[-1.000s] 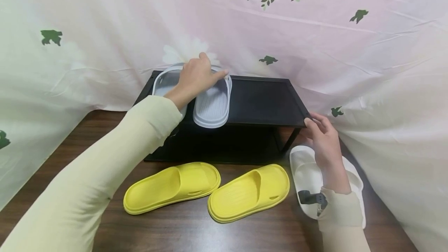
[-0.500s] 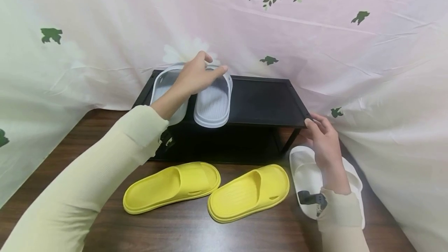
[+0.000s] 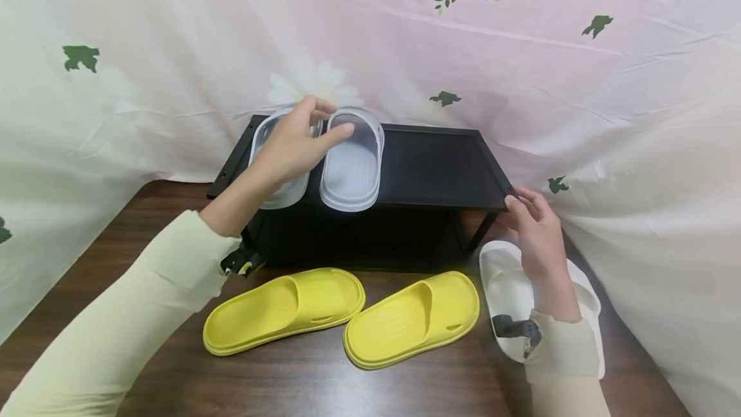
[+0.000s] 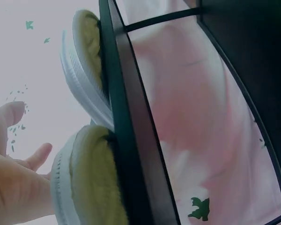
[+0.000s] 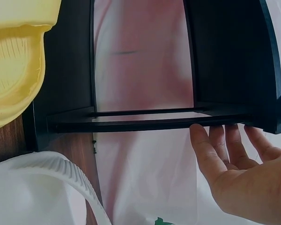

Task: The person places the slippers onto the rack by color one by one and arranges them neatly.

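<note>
Left hand [image 3: 292, 147]: hangs over the left grey slipper [image 3: 292, 193], fingers loosely bent, thumb apart, grasping nothing; whether a fingertip brushes the slipper cannot be told.
Right grey slipper [image 3: 350, 172]: sits just beside its mate on top of the rack [image 3: 440, 166], to the right of the left hand, whose thumb shows across its mouth in the head view.
Grey, heel to toe: both lie front to back, heels at the rack's front edge, toes toward the cloth [image 3: 393, 63]; the left hand is the nearer by far.
Right hand [image 3: 538, 224]: holds the rack's front right corner between thumb and fingers, well apart from the grey slippers.
Left yellow slipper [image 3: 255, 314]: on the wood [image 3: 289, 385] in front of the rack, toe just beside the heel of the right yellow slipper [image 3: 399, 324].
Yellow, heel to toe: mostly left to right, toes angled toward the rack.
White slippers [image 3: 506, 278]: on the wood below the right hand, partly hidden by its wrist.
</note>
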The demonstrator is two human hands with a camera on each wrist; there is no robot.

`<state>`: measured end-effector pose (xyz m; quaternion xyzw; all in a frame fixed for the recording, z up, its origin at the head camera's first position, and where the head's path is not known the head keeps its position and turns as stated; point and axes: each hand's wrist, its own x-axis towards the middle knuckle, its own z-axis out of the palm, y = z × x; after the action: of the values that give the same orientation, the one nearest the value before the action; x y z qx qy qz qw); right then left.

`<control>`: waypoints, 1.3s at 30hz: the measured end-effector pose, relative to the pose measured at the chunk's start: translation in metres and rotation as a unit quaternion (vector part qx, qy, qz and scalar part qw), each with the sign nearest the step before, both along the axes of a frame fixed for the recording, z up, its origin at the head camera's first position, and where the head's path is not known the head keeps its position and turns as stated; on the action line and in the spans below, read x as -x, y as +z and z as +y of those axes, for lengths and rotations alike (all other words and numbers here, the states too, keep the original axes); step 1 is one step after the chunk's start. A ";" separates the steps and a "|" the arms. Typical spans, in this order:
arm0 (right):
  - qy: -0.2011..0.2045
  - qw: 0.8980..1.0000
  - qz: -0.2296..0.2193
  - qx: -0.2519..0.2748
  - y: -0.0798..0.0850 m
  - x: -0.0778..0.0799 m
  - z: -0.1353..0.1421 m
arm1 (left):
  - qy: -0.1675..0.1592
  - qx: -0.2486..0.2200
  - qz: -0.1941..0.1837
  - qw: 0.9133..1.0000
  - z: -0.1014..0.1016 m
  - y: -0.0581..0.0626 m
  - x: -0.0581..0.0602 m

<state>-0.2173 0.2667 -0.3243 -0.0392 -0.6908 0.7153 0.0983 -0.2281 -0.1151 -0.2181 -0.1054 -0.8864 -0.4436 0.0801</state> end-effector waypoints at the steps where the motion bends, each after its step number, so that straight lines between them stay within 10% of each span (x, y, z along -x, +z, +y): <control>1: -0.001 1.000 0.001 -0.003 0.000 0.000 0.000 | -0.004 0.000 0.005 1.000 -0.001 -0.002 -0.003; 13: 0.002 1.000 0.002 -0.005 0.000 -0.002 0.003 | -0.079 -0.032 0.099 0.991 -0.006 -0.024 -0.055; 22: 0.015 1.000 0.004 0.008 0.001 -0.001 0.003 | -0.121 -0.016 0.094 0.988 -0.006 -0.038 -0.102; 39: -0.005 1.000 -0.011 -0.018 0.001 0.000 0.001 | -0.166 0.024 0.001 0.986 -0.044 -0.107 -0.108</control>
<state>-0.2173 0.2674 -0.3234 -0.0483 -0.7044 0.7017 0.0952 -0.1204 -0.1592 -0.3256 -0.2536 -0.8668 -0.4293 0.0034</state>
